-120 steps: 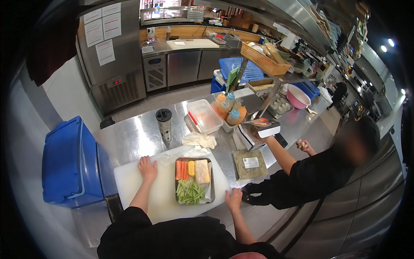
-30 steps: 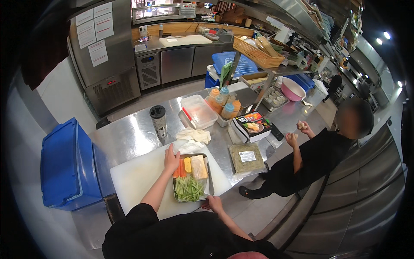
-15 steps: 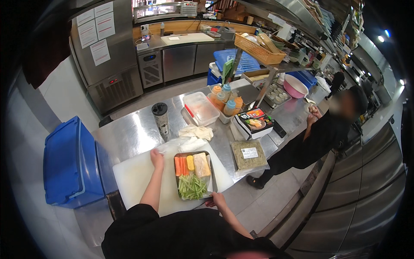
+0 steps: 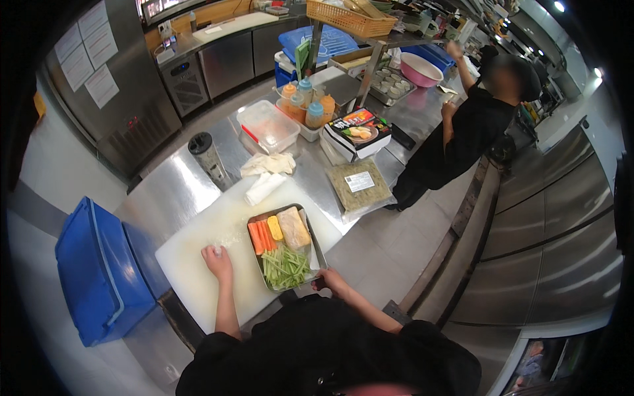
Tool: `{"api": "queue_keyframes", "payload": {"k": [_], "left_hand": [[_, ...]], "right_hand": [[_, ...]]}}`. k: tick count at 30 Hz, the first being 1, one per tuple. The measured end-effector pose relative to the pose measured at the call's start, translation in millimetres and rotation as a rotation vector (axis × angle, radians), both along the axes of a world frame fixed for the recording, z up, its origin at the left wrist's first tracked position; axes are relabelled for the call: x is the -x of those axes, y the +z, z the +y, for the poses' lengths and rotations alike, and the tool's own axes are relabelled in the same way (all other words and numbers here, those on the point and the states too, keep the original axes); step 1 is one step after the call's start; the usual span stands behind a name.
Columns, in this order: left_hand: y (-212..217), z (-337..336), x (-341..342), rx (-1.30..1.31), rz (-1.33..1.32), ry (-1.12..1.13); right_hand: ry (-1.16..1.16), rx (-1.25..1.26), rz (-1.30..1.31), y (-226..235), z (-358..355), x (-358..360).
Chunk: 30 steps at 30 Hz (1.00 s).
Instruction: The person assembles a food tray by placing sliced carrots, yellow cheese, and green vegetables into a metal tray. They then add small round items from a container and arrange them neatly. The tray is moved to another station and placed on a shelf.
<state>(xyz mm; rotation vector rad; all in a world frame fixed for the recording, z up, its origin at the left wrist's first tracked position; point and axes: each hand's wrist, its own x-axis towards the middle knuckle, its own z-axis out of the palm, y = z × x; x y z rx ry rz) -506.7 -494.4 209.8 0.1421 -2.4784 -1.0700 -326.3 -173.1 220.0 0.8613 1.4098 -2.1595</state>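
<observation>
At board (image 4: 188,254) edge, tray (image 4: 319,255) has orange sticks (image 4: 263,236) & green strips (image 4: 285,265) cut, pale block (image 4: 293,228) prob. uncut. Your R hand (image 4: 335,284) clamps tray corner; L hand (image 4: 220,264) curls round smth. clear, can't ID.

The wearer is dressed in a loose, matte-black cloth top (image 4: 343,346) with a short, wide black left sleeve (image 4: 210,356) and a matching right sleeve (image 4: 426,336); beyond these, the left forearm (image 4: 226,310), left hand (image 4: 216,263), right forearm (image 4: 370,311) and right hand (image 4: 333,282) are bare.
</observation>
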Motion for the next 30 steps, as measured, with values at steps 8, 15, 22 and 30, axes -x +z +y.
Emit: {"api": "queue_keyframes", "payload": {"k": [8, 15, 22, 30], "left_hand": [[18.9, 28.4, -12.6, 0.270, -0.042, 0.022], [16.2, 62.7, -58.3, 0.341, 0.053, 0.095], [14.2, 121.0, -152.8, 0.397, 0.013, 0.161], [-102.4, 109.4, -397.3, 0.025, -1.022, 0.515]], "right_hand": [[0.024, 0.023, -0.028, 23.0, 47.9, -49.0], [0.280, -0.171, 0.064, 42.7, 109.0, -76.8], [0.201, -0.084, 0.211, 9.5, 151.9, -81.7], [0.437, 0.186, 0.255, -11.4, 177.5, -91.8]]}}
